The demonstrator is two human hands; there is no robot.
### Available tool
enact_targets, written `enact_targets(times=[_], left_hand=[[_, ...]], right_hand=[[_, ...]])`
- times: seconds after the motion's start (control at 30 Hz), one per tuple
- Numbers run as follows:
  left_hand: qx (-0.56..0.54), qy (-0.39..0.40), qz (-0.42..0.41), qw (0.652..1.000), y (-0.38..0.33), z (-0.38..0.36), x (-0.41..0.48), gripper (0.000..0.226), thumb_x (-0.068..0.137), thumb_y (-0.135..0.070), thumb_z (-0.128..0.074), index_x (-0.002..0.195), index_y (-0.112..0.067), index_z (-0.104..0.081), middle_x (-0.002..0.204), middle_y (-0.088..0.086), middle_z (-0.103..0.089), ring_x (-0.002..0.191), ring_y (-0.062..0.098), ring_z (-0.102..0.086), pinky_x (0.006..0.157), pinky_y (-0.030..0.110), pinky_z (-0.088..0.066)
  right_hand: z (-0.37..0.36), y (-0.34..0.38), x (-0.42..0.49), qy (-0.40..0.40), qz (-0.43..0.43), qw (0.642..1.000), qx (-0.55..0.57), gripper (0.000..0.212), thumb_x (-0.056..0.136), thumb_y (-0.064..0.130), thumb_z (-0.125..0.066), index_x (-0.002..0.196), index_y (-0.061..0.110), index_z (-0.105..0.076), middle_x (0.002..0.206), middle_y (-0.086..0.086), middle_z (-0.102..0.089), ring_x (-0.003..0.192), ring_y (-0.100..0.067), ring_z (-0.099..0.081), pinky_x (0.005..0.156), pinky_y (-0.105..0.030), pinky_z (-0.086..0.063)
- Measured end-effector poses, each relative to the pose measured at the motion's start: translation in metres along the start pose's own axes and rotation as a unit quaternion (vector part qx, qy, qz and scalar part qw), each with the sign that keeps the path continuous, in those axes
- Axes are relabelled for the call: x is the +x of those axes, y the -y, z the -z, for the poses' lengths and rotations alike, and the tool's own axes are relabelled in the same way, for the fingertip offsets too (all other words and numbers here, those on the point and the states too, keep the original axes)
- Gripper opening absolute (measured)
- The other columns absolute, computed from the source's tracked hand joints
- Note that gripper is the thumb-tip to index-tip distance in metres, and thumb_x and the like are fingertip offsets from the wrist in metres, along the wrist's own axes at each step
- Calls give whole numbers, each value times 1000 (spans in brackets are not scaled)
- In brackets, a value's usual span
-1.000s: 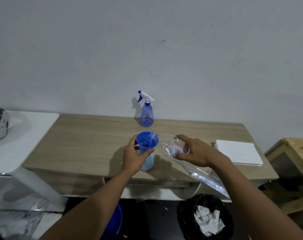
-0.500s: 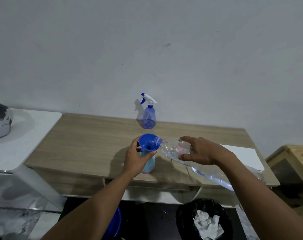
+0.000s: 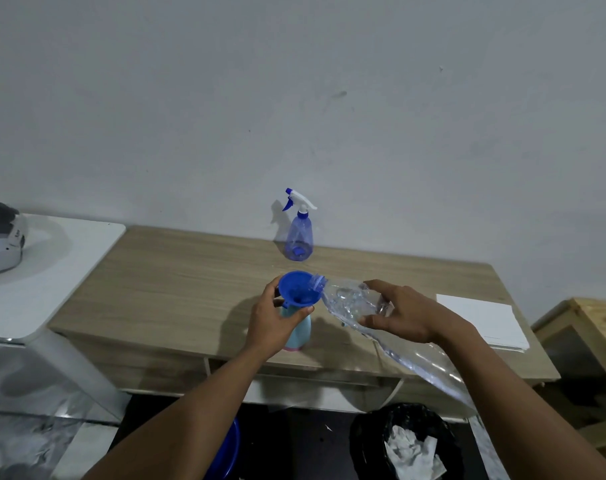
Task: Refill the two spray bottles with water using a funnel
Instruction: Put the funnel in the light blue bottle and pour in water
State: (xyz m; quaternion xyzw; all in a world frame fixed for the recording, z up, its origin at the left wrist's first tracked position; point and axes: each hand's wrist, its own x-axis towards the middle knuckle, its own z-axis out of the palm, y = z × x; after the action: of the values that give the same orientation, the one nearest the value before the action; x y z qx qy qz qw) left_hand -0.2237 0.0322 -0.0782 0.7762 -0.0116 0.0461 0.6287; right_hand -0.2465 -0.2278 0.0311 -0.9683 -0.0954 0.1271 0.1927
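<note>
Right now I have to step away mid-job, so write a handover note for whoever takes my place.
Left hand: gripping the neck of the light blue bottle and steadying the blue funnel seated in it, near the wooden table's front edge.
Right hand: holding the clear water bottle tilted, its mouth at the funnel rim.
Done: funnel in place, pour set up; fill level cannot be seen.
Left: finish filling, then do the purple spray bottle, standing capped by the wall.
</note>
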Motion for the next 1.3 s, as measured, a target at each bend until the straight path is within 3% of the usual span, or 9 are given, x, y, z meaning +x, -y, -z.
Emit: enact_targets(times=[0.17, 0.27, 0.4, 0.6, 0.77, 1.0, 1.07, 1.23, 1.3], left_hand=[[4, 2, 0, 1000, 0, 0, 0, 75, 68, -31, -89, 133, -31, -51, 119, -22, -61, 107, -7, -57, 85, 15, -47], [1, 1, 10, 1000, 3, -1, 0, 75, 68, -32, -89, 133, -32, -50, 119, -22, -61, 107, -4, -57, 84, 19, -48], [0, -1, 13, 1000, 7, -1, 0, 76, 67, -35, -89, 132, -33, -51, 120, -21, -62, 109, -3, -58, 87, 23, -50], [-7, -2, 11, 1000, 13, -1, 1, 73, 65, -37, -90, 127, -41, -51, 120, -17, -64, 111, 3, -60, 91, 35, -54], [-11, 3, 16, 1000, 15, 0, 3, 76, 65, -36, -91, 129, -40, -50, 120, -16, -65, 110, 4, -61, 92, 40, -55], [-6, 10, 32, 999, 18, 3, 4, 90, 54, -59, -87, 133, -37, -49, 121, -16, -65, 111, 5, -61, 89, 35, -54], [4, 10, 38, 999, 22, 3, 5, 87, 56, -54, -89, 132, -37, -51, 120, -16, -65, 109, 4, -62, 87, 31, -53], [39, 24, 51, 998, 27, 0, 6, 63, 63, -32, -92, 118, -26, -61, 110, -13, -67, 102, 8, -63, 81, 28, -51], [52, 33, 67, 996, 27, -1, 6, 53, 66, -26, -91, 109, -28, -59, 104, -14, -64, 99, 12, -62, 78, 28, -49]], right_hand=[[-14, -9, -1, -53, 24, 994, 94, 70, 84, 59, -67, 145, 40, -40, 102, 8, -66, 83, -3, -67, 75, -22, -46], [-21, -17, 0, -135, 24, 977, 166, 69, 82, 58, -69, 143, 41, -40, 99, 6, -66, 83, -6, -67, 76, -26, -55], [-25, -38, 2, -257, -40, 943, 207, 71, 85, 49, -71, 145, 33, -35, 109, 3, -64, 97, -15, -65, 84, -35, -56], [-20, -59, 11, -376, -109, 886, 250, 65, 89, 39, -71, 139, 18, -35, 134, -6, -56, 119, -19, -55, 96, -37, -48], [-23, -58, 31, -412, -142, 856, 280, 63, 87, 29, -75, 137, 13, -41, 136, -7, -52, 122, -21, -51, 98, -33, -44], [-25, -68, 43, -432, -184, 826, 312, 68, 85, 29, -78, 140, 11, -42, 139, -10, -53, 128, -28, -52, 99, -34, -46], [-26, -69, 41, -440, -197, 815, 322, 73, 85, 30, -78, 144, 12, -39, 142, -10, -52, 129, -29, -52, 102, -39, -46], [-37, -69, 35, -448, -204, 798, 347, 84, 82, 29, -81, 149, 19, -31, 146, -8, -50, 133, -26, -51, 104, -36, -45], [-49, -62, 31, -494, -225, 753, 371, 87, 80, 30, -82, 149, 19, -31, 145, -9, -47, 131, -24, -50, 108, -47, -47]])
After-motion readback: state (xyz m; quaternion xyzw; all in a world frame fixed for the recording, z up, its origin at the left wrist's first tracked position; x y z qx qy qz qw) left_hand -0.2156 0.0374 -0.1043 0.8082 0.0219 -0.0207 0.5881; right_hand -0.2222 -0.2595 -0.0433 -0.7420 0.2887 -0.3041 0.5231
